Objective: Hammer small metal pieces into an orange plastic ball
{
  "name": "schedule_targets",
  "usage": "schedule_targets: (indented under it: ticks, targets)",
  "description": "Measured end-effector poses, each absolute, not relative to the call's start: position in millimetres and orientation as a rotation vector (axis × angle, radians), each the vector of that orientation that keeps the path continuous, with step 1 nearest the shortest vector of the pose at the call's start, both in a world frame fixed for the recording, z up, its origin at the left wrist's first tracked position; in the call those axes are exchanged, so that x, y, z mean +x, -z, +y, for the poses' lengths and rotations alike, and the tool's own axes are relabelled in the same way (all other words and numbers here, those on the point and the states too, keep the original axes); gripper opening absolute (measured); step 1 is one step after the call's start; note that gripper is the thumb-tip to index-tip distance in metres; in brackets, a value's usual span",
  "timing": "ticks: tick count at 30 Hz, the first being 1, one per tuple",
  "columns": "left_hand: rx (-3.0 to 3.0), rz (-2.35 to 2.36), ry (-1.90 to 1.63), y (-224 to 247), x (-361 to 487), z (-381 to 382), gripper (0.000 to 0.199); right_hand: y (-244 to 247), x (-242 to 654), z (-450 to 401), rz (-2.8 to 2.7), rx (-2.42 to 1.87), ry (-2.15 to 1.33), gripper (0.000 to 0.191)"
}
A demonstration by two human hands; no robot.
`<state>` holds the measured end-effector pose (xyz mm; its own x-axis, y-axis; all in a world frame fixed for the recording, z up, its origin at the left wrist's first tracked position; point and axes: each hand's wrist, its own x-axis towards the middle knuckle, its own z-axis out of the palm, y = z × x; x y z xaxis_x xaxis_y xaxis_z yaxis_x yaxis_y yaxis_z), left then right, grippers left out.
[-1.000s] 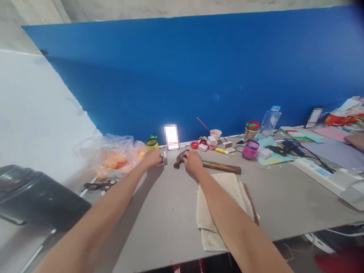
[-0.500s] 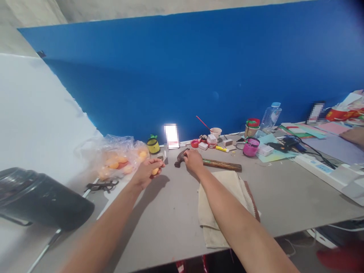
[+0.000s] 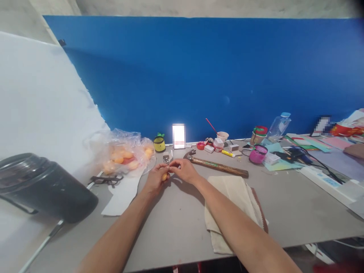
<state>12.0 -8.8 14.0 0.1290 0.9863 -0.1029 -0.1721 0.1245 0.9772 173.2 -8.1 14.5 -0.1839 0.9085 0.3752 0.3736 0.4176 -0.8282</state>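
Note:
My left hand [image 3: 157, 178] is closed round a small orange rounded piece [image 3: 164, 176], mostly hidden by the fingers. Its fingertips meet those of my right hand [image 3: 183, 170], which pinches at the same spot. Whatever lies between the right fingertips is too small to make out. Just behind both hands sits a small container with silvery bits [image 3: 166, 159]. A claw hammer [image 3: 218, 165] with a wooden handle lies beyond my right hand, untouched. The folded beige cloth [image 3: 227, 204] is under my right forearm.
A clear plastic bag of orange pieces [image 3: 123, 153], dark eyeglasses [image 3: 106, 179] and a large dark tumbler [image 3: 51, 189] are on the left. Behind stand a lit phone [image 3: 179, 136] and a yellow pot [image 3: 159, 144]. A power strip [image 3: 321, 174] lies at right.
My right hand has let go of the hammer's head and moved left to my left hand's fingertips. The hammer now lies free. The view has shifted slightly.

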Motion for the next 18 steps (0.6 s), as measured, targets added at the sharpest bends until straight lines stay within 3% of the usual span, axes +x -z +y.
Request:
schedule_targets:
  ticks: [13, 18]
  targets:
    - [1.155, 1.125, -1.133, -7, 17, -12, 0.036, -8, 179, -6, -1.739, -1.126, -0.762, 0.011]
    - [1.020, 0.985, -1.147, -15, 16, -14, 0.029, -8, 188, 1, -1.418, -1.136, -1.090, 0.010]
